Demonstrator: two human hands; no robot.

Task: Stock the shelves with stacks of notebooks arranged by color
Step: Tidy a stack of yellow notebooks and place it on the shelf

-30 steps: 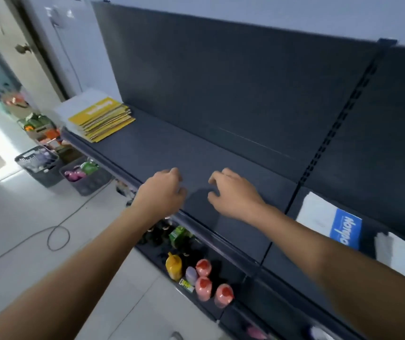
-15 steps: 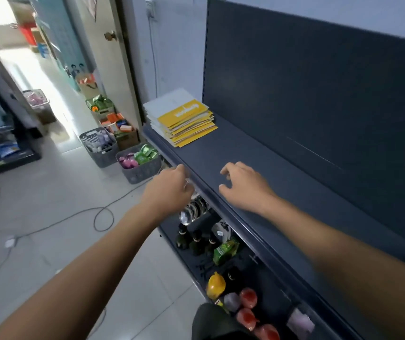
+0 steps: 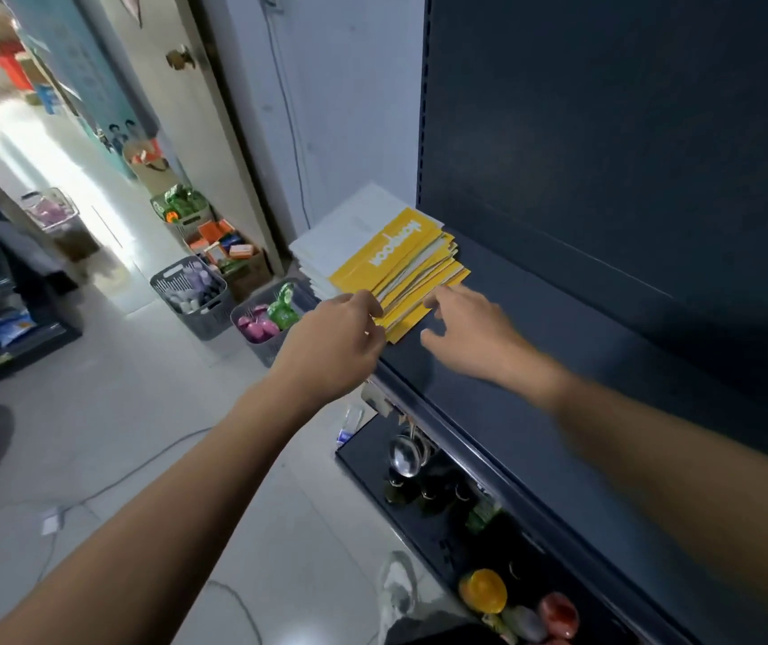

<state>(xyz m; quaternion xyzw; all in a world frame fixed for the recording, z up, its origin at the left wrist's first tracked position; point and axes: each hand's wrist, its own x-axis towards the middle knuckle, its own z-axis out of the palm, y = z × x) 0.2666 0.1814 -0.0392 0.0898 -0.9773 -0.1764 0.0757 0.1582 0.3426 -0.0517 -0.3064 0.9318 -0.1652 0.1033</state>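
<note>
Stack [image 3: 391, 258] of yellow notebooks w/ white ones under & behind sits at far left end of dark shelf [image 3: 558, 365], up against the back panel [image 3: 605, 155] & just beside the wall. Top cover is yellow w/ white lettering; edges fanned, not squared.

L hand [image 3: 335, 346] is at the stack's near-left corner, back of hand to camera, fingers curled in & touching the notebook edges. Can't tell if it actually has hold of any.

R hand [image 3: 475, 337] is over the shelf at the stack's near-right side, fingers loose & spread, holding nothing; index tip at or just touching the lowest yellow edge. Both forearms blurred.

Below: lower shelf [image 3: 372, 458] w/ bottles [image 3: 419, 491] & a metal ladle [image 3: 404, 456]. On the floor [image 3: 140, 435] near the shelf end, two grey baskets [image 3: 193, 295] of goods, plus a cable [image 3: 140, 472].
</note>
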